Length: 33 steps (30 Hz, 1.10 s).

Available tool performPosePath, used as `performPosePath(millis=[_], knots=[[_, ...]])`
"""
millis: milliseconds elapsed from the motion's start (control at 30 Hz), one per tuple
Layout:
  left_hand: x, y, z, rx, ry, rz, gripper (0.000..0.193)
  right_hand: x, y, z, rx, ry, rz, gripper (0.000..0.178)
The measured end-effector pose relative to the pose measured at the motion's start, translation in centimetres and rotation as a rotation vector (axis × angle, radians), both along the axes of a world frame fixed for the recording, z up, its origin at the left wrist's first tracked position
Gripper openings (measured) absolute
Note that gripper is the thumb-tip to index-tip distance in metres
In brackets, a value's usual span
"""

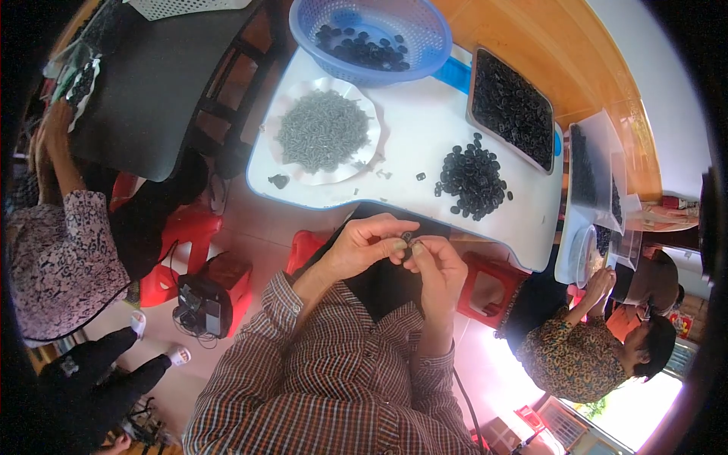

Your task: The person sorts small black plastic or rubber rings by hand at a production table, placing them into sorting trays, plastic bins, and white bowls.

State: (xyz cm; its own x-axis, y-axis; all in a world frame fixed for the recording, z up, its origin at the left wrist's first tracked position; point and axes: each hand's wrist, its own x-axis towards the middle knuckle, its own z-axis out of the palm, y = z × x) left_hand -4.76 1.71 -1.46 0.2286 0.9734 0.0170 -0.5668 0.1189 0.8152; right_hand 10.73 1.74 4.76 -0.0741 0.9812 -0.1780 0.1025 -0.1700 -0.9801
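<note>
Between my two hands, just off the near edge of the white table (409, 178), is a small black plastic part (407, 236). My left hand (364, 246) pinches it between thumb and fingertips. From the other side, the thumb and forefinger of my right hand (437, 269) close on the same part. Its exact shape is mostly hidden by the fingertips. Beyond my hands lies a pile of black oval pieces (474, 180) on the right of the table. To the left, a white wavy-edged plate (369, 114) holds a heap of small grey translucent pieces (322, 129).
At the back stand a blue perforated basket (303, 38) with black pieces and a tray (475, 98) full of black parts. Co-workers sit at a dark table (144, 91) on the left and a white one on the right. Red stools (485, 288) stand nearby.
</note>
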Motion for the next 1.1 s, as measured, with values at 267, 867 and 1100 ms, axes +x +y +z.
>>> performPosePath(millis=[267, 867, 1100], knots=[[0.07, -0.14, 0.61, 0.106, 0.138, 0.006, 0.034, 0.08, -0.19, 0.00, 0.007, 0.004, -0.009, 0.009], [0.23, -0.23, 0.51, 0.117, 0.173, 0.006, 0.034, 0.61, -0.21, -0.39, 0.013, -0.013, 0.027, 0.004], [0.08, -0.21, 0.72, 0.131, 0.193, 0.001, 0.032, 0.54, -0.15, -0.42, -0.001, 0.001, 0.025, 0.004]])
